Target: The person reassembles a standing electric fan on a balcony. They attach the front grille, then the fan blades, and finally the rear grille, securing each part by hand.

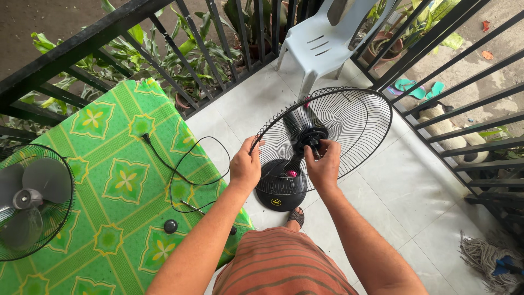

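Observation:
A black pedestal fan stands on the tiled floor, with only its rear wire guard (355,117) mounted and no blades on it. My left hand (245,164) grips the guard's rim at its left side. My right hand (323,164) pinches the black hub (310,136) at the guard's centre. Below my hands, the fan's round black base (279,192) rests on the tiles.
A table with a green patterned cloth (117,186) stands to the left, carrying a front guard with grey blades (30,199), a black power cord (188,175) and a small black cap (171,225). Black railings (82,43) enclose the balcony. A pale plastic chair (327,41) sits ahead, a mop (491,257) lower right.

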